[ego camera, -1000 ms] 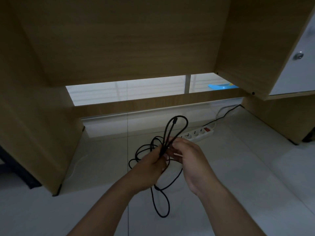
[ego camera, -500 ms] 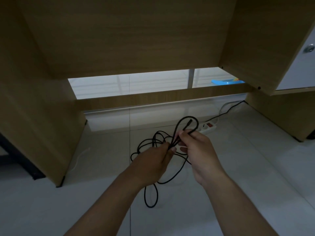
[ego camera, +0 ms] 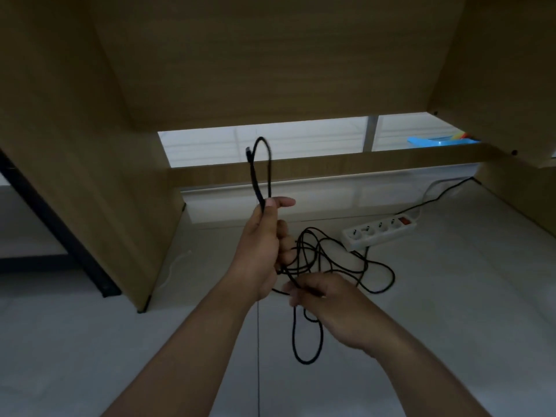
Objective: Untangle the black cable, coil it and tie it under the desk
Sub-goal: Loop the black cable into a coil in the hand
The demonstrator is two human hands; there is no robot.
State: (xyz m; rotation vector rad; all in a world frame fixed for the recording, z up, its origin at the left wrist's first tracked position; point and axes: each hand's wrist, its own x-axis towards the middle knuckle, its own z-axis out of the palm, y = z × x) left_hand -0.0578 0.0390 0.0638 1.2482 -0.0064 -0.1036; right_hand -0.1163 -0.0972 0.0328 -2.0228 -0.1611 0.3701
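A thin black cable (ego camera: 319, 254) lies in a loose tangle over the white floor under the wooden desk (ego camera: 270, 61). My left hand (ego camera: 261, 245) is raised and grips the cable near its plug end, so a tall narrow loop stands up above my fist with the plug at its top left. Lower and to the right, my right hand (ego camera: 328, 299) pinches another strand of the tangle. More loops hang below my right hand and spread out to the right.
A white power strip (ego camera: 379, 233) with a red switch lies on the floor to the right, its own dark cord running back right. Desk side panels stand left (ego camera: 90, 176) and right. A low wooden crossbar (ego camera: 331, 167) spans the back.
My left hand has risen and lifted the loop with the plug end high. My right hand has let go of that loop, dropped lower and taken hold of a strand in the tangle.
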